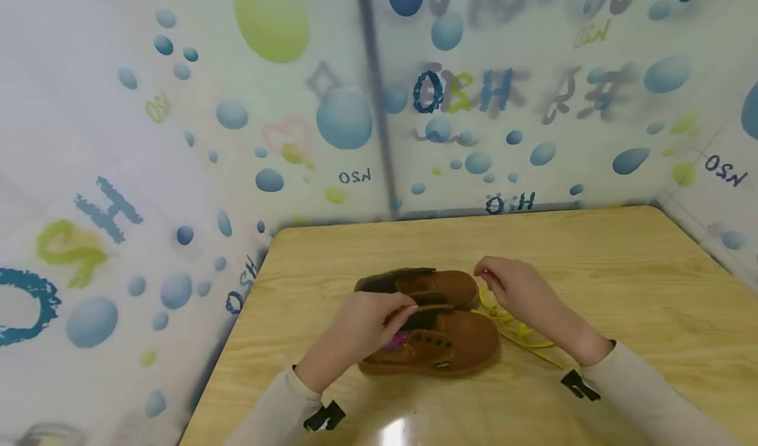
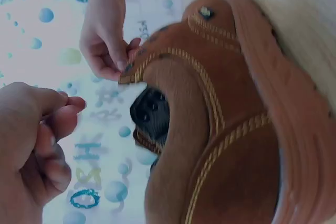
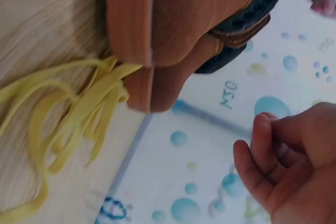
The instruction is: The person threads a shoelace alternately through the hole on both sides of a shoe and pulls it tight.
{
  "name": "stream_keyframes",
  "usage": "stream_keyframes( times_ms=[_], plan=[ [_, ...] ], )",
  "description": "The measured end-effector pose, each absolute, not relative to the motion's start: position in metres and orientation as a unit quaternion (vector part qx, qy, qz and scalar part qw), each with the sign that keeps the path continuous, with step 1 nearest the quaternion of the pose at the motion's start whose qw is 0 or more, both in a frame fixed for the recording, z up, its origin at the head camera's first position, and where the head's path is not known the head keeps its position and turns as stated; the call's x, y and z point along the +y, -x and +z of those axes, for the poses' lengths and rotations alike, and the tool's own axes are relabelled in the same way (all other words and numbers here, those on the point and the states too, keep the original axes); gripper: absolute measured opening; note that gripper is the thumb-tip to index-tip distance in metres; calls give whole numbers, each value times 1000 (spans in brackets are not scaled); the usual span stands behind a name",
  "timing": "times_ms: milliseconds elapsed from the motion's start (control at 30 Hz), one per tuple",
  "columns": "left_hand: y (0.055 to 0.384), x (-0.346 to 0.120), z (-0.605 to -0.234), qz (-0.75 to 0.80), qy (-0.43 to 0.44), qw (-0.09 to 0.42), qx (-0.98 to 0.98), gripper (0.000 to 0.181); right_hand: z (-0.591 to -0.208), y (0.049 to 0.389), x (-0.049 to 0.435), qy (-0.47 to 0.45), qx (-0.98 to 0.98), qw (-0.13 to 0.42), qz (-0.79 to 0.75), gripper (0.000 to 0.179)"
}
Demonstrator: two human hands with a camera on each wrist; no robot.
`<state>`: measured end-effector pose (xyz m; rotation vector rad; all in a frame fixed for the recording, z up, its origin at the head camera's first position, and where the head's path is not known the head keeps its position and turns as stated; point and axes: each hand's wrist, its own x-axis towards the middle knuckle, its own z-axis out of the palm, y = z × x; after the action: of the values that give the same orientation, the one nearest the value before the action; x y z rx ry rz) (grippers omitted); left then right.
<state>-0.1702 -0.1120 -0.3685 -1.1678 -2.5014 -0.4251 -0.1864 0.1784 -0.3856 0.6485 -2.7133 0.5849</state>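
Two brown leather shoes stand side by side, a near shoe [image 1: 474, 337] and a far shoe [image 1: 456, 288]. The near one has yellow stitching, a row of dark eyelets [image 1: 432, 339] and a black tongue [image 2: 149, 111]. My left hand [image 1: 361, 321] hovers over its opening, fingertips overlapping the flap in the head view. The left wrist view shows those fingers bent, thumb close to the index finger, with nothing visible between them. Beyond the toes, my right hand [image 1: 518, 288] is raised above yellow laces [image 3: 79, 108], its fingers loosely curled and holding nothing visible.
The laces lie in a loose tangle on the wooden table [image 1: 320, 255], right beside the toes. A white wall covering [image 1: 195, 248] with blue and green drops stands behind and to the left. Black straps [image 1: 324, 416] sit on the sleeves.
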Motion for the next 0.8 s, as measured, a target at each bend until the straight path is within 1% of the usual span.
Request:
stream_keyframes(
  times_ms=[33, 100, 200, 267, 367, 433, 467, 533, 633, 733, 800],
  plan=[
    [168, -111, -368, -146, 415, 178, -880, 11, -385, 186, 181, -213, -945, 137, 205, 10],
    [163, -109, -369, -129, 422, 181, -879, 20, -386, 185, 188, -189, -954, 114, 202, 8],
    [158, -107, -373, -107, 439, 190, -871, 32, -390, 183, 201, -171, -965, 65, 186, 10],
    [155, -106, -377, -102, 456, 196, -862, 34, -394, 179, 210, -167, -970, 19, 174, 14],
    [151, -105, -381, -104, 474, 212, -849, 35, -400, 170, 221, -163, -971, -63, 162, 21],
    [149, -105, -383, -104, 478, 220, -844, 36, -405, 161, 227, -152, -971, -102, 153, 24],
    [149, -105, -384, -102, 479, 223, -843, 37, -407, 156, 229, -147, -972, -112, 145, 26],
    [149, -104, -384, -98, 478, 225, -843, 37, -414, 146, 232, -142, -974, -117, 129, 27],
    [150, -102, -387, -98, 474, 222, -846, 34, -426, 134, 233, -136, -980, -89, 112, 27],
    [153, -97, -389, -106, 474, 222, -845, 22, -435, 128, 233, -139, -983, -60, 101, 27],
    [154, -93, -390, -111, 480, 223, -841, 11, -436, 127, 234, -138, -984, -49, 103, 28]
  ],
)
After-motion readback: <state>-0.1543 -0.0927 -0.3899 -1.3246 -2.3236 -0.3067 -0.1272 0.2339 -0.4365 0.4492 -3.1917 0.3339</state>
